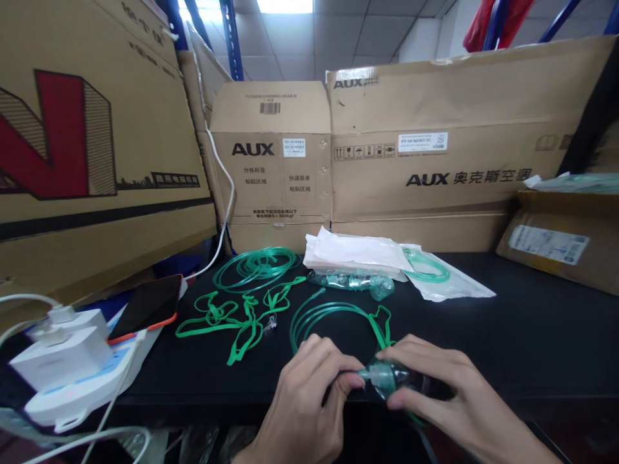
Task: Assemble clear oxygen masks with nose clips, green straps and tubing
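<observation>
My left hand (309, 393) and my right hand (435, 386) meet at the table's front edge over a clear green oxygen mask (384, 377). Left fingers pinch the mask's connector end; right fingers wrap round the mask body. A coil of green tubing (319, 312) loops from the mask up the table, with a green strap (384, 325) rising beside it. Both hands are closed on the mask.
Loose green straps (236, 316) and another tubing coil (256, 264) lie left of centre. White packets (358, 251) and a bagged mask (353, 280) sit behind. A phone (145, 306) and power strip (62, 361) lie left. AUX cardboard boxes (435, 148) wall the back.
</observation>
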Demonstrator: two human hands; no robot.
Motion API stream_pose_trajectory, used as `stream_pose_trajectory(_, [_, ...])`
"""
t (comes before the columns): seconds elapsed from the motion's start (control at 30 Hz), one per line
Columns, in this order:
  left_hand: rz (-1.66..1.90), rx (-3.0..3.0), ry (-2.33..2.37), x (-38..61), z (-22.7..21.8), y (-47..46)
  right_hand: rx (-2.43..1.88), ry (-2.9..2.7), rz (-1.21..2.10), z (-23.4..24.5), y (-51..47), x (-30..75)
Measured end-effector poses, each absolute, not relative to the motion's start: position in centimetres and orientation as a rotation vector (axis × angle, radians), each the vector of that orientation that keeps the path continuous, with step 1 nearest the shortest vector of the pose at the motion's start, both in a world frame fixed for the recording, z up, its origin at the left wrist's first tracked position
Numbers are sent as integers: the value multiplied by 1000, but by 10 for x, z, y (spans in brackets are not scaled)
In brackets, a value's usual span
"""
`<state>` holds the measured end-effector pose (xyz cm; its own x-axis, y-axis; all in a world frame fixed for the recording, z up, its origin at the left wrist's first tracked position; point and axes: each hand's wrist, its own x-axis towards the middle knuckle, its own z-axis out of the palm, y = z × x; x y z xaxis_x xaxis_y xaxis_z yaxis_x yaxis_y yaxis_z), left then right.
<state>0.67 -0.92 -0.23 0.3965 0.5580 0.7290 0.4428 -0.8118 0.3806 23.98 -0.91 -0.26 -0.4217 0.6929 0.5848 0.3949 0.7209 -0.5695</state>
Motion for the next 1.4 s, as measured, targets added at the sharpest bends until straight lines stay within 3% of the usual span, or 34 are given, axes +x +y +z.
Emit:
stream_pose_trajectory(0.23, [1370, 2496, 881, 6, -2, -8, -799, -2066, 385, -3, -9, 241])
stream_pose_trajectory(0.6, [1331, 2391, 983, 4, -1, -3, -816, -1990, 10, -10, -8, 241])
stream_pose_trajectory(1.03, [1162, 2343, 911, 1, 5, -7, -793, -2035, 348, -6, -5, 246])
stream_pose_trajectory(1.4, [1125, 2383, 958, 2, 1, -7, -786, -1983, 342, -4, -6, 240])
